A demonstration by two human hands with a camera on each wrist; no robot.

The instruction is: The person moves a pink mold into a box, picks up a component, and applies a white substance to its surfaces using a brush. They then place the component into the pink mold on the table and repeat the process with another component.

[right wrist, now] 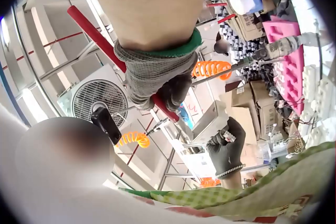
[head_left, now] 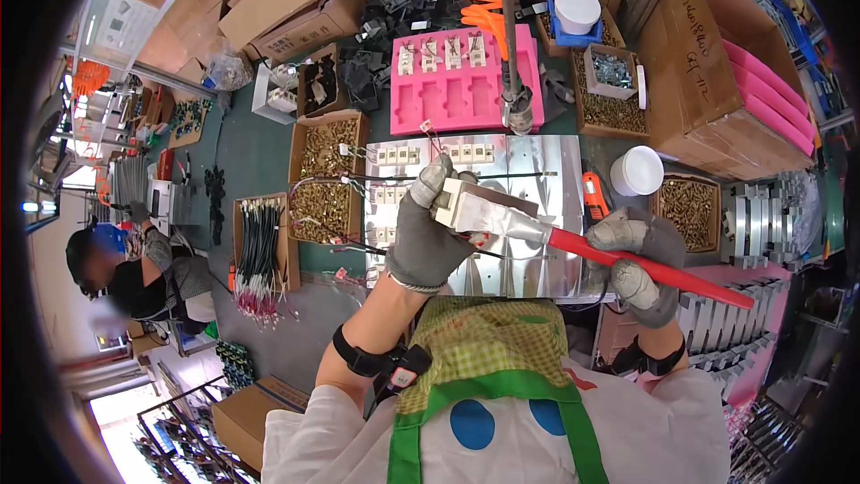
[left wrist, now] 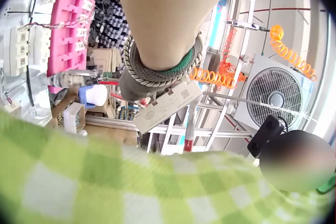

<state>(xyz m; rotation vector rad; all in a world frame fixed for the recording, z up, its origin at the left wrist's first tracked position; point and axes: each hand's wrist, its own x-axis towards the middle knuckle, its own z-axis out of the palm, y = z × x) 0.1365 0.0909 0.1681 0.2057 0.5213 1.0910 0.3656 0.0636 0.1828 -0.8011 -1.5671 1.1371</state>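
In the head view my gloved left hand grips a cream rectangular housing above a shiny metal plate. Printed marks show on the housing's side in the left wrist view. My gloved right hand holds a brush by its long red handle, fingers curled round it. The brush's pale bristle end lies against the open side of the housing. Rows of small white modules sit on the plate, and thin wires run near my left hand.
A pink foam tray holding several modules lies behind the plate. Brass parts fill boxes on the left and right. A white cup and an orange tool stand to the right. An air tool hangs over the tray.
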